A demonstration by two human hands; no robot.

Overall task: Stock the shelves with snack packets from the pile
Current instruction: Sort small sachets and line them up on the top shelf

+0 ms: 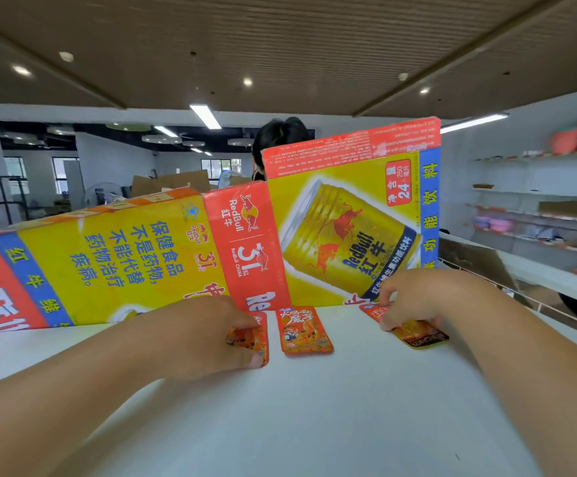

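One small orange foil snack packet (pixel 306 330) lies on the white shelf (pixel 314 425) between the fingertips. The left hand (pixel 208 335) pinches a second orange packet (pixel 249 339), and the right hand (pixel 418 297) grips a dark-edged third packet (pixel 424 334) in curled fingers. Stocking seems barely begun.

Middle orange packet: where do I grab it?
Probably pinch the middle packet by its near short edge, coming from your side: it lies flat on the shelf top, the Red Bull carton walls off its far end, and the left hand crowds its left.
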